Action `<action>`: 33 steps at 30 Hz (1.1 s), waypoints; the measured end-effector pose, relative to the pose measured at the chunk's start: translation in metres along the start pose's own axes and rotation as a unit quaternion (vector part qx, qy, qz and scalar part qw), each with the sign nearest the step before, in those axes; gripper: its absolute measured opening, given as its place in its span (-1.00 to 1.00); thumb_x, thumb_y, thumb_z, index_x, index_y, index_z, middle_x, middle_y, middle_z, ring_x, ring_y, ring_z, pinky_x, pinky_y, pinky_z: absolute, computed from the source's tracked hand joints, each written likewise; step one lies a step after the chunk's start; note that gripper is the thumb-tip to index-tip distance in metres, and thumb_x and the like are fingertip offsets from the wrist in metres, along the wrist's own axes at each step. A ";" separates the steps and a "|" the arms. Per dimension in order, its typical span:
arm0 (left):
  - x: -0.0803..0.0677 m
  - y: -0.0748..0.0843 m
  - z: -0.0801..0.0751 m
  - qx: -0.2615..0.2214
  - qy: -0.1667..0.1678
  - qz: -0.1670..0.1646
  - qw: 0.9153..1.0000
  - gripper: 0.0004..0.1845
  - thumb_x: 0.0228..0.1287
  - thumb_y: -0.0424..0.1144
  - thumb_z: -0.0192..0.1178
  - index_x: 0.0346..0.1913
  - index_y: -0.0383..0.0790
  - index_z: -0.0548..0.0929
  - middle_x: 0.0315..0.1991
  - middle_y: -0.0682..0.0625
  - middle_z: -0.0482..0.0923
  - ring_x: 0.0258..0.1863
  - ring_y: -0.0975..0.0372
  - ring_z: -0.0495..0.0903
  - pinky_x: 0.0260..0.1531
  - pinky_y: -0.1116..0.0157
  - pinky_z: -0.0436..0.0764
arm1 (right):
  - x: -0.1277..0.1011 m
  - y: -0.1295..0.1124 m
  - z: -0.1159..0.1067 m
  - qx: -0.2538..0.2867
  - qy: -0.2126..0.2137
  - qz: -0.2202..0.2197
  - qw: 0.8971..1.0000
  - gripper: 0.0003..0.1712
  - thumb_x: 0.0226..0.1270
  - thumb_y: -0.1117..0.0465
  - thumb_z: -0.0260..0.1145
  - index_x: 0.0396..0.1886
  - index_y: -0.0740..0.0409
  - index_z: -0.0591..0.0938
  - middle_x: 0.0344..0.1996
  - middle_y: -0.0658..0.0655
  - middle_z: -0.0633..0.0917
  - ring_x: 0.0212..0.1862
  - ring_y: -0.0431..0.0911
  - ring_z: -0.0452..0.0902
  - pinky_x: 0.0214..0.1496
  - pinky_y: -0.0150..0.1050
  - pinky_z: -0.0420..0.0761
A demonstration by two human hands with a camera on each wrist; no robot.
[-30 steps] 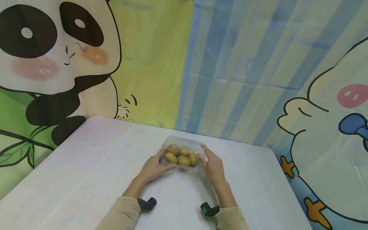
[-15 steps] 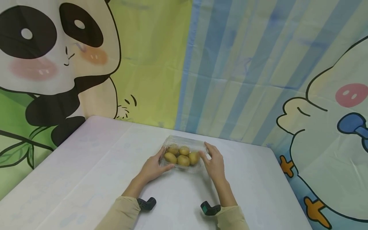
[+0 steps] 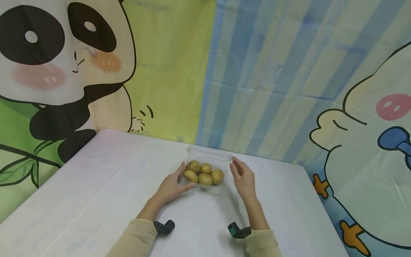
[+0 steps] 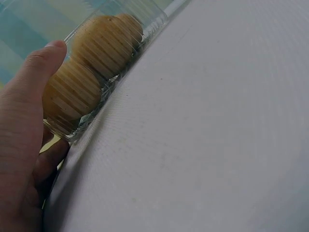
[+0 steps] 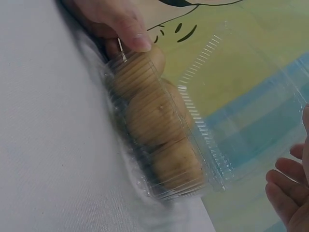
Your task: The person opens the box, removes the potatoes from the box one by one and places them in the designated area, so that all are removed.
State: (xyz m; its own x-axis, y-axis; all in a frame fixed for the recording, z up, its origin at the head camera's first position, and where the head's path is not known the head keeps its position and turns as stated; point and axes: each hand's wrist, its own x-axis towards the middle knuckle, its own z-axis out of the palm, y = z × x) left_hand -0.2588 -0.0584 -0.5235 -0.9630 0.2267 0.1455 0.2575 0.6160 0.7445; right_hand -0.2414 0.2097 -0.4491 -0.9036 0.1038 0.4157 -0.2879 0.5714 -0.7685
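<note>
A clear hinged plastic container (image 3: pixel 205 187) holding several brown potatoes (image 3: pixel 204 179) stands on the table. My left hand (image 3: pixel 171 187) grips its left end, with the thumb on the near side, as the left wrist view shows at close range. The ribbed container wall covers the potatoes there. The transparent lid (image 3: pixel 210 152) is raised along the back of the container. At the lid's right corner, my right hand (image 3: pixel 244 178) holds its edge with thumb and forefinger. In the right wrist view that contact is partly cut off, and the other fingers (image 5: pixel 282 191) are loosely bent.
A white cloth (image 3: pixel 112 178) covers the table. Behind it hangs a curtain (image 3: pixel 167 71) printed with cartoon animals and stripes, close to the table's back edge. Black devices (image 3: pixel 164 227) are strapped to both wrists.
The lid has swung up and back from over the potatoes. My right hand has moved slightly right and away from the container's base with it. The left hand keeps its grip.
</note>
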 end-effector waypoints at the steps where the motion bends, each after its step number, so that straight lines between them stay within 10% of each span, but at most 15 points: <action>1: 0.000 0.000 0.000 0.001 0.000 -0.001 1.000 0.12 -0.18 0.45 0.13 0.42 0.11 -0.13 0.32 0.08 0.19 0.27 0.02 0.26 0.24 0.03 0.26 | 0.000 0.000 0.000 0.002 -0.001 0.002 1.000 -0.46 0.26 -0.14 0.09 0.14 0.03 0.49 0.05 0.05 0.58 0.04 -0.06 0.54 0.02 -0.20 0.56; 33: 0.000 0.000 0.000 0.010 0.003 0.004 1.000 0.13 -0.20 0.48 0.10 0.42 0.11 -0.13 0.32 0.09 0.19 0.26 0.02 0.28 0.22 0.03 0.28 | -0.002 -0.005 0.008 -0.035 -0.091 -0.031 0.995 -0.32 0.17 0.01 0.26 0.27 0.12 0.34 0.23 0.14 0.42 0.23 0.03 0.36 0.20 -0.16 0.41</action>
State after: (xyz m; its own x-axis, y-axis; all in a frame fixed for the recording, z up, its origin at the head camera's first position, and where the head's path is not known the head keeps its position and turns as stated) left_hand -0.2589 -0.0585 -0.5231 -0.9615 0.2273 0.1542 0.2658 0.6291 0.7304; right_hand -0.2409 0.2002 -0.4503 -0.9292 -0.0792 0.3610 -0.3278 0.6280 -0.7058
